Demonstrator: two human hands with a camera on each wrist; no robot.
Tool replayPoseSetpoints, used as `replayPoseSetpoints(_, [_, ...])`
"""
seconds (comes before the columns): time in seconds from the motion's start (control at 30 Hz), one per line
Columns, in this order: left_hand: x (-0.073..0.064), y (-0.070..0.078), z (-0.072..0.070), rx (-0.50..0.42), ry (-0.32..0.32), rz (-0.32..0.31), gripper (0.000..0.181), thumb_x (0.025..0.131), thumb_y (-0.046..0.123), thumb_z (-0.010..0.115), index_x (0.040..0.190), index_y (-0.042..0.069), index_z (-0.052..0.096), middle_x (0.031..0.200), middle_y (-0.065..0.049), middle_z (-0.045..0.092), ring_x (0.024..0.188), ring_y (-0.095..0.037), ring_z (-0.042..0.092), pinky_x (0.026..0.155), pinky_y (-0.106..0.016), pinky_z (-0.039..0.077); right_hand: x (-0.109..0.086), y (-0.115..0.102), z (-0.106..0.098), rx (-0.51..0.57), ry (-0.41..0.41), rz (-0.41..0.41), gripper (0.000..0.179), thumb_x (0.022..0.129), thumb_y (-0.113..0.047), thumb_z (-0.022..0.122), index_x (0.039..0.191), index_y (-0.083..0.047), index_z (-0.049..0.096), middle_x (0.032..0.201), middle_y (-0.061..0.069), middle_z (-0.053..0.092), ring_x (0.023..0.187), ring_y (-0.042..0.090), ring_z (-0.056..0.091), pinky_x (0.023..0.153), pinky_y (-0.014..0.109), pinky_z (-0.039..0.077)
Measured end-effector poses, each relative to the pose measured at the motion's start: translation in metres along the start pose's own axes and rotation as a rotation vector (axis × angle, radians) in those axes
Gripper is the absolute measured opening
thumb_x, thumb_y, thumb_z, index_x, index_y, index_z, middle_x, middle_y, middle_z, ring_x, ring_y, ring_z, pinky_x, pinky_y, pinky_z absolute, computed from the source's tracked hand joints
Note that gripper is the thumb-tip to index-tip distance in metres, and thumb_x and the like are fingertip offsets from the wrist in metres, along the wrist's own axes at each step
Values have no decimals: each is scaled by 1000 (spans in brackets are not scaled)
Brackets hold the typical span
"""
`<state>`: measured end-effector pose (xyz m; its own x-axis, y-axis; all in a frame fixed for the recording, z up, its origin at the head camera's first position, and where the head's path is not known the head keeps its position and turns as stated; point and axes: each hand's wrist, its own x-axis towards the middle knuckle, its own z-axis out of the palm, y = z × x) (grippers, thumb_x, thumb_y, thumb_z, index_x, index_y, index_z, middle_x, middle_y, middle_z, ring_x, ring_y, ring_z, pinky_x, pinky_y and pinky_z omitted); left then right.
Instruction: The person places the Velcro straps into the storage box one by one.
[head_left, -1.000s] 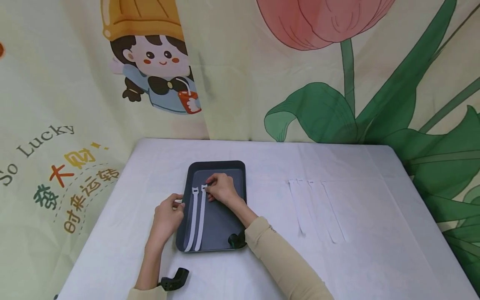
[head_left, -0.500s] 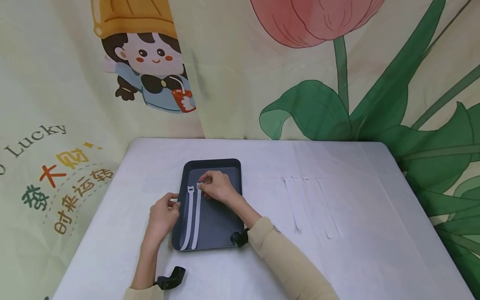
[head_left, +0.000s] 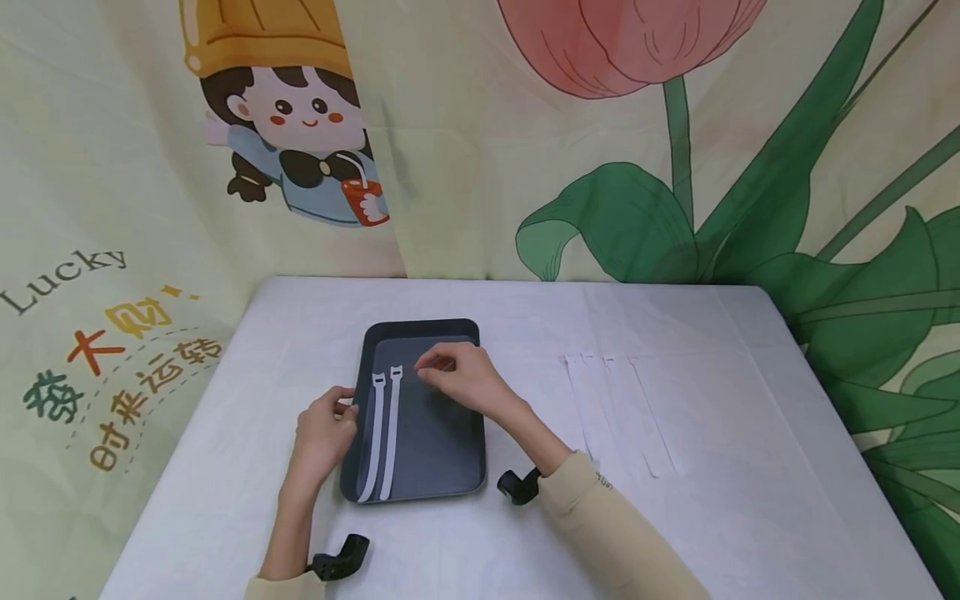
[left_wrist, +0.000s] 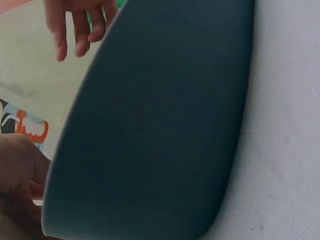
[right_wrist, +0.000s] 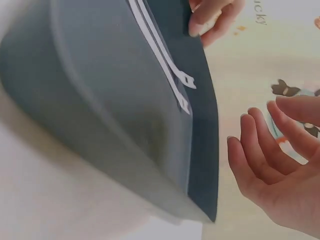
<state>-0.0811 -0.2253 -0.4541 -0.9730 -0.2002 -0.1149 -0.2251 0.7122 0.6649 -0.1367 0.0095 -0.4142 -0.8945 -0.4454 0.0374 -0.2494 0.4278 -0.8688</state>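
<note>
Two white straps with slotted heads, a left one (head_left: 373, 442) and a right one (head_left: 391, 437), lie side by side lengthwise in the left half of a dark grey tray (head_left: 442, 450). They look like hook-and-loop cable ties. My left hand (head_left: 324, 433) holds the tray's left rim between thumb and fingers, also visible at the rim in the right wrist view. Over the tray's upper right part hovers my right hand (head_left: 468, 379), apart from the strap heads. Its fingers (right_wrist: 260, 150) are loosely bent, with nothing between them.
Right of the tray, several thin white straps (head_left: 618, 417) lie on the white tablecloth (head_left: 720, 517), hard to make out against it. Behind the table's far edge hangs a printed cloth (head_left: 457, 167). A black wrist camera (head_left: 519, 486) sits on the right forearm.
My right hand has let go of the right strap's head and moved off to the right. That strap stays lying in the tray. The left hand has kept its place at the rim.
</note>
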Motion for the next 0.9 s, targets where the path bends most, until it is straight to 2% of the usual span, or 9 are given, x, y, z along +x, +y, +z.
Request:
replayPoseSetpoints(0.23, [0,0,0,10,-2,13,37,97,7,56,131,-6,63,104,-28,73,86,-34,71,67,-36,51,-19,11,-20,-7,59,37,18,98,-17,68,113,-11,76,105,-1,75,93,15,66,81,29,55])
replayPoseSetpoints(0.5, [1,1,-3,0,-15,8,38,97,5,57,132,-8,62,104,-30,73,82,-34,71,63,-36,52,-34,27,-41,-1,114,78,17,95,-14,71,111,-10,77,103,2,75,86,21,69,69,29,54])
replayPoseSetpoints(0.9, [2,2,-1,7,4,24,39,96,3,57,132,-8,62,101,-30,73,76,-29,70,59,-31,48,-46,51,-61,-44,194,171,15,93,-13,74,107,-11,77,98,2,75,82,16,68,71,30,54])
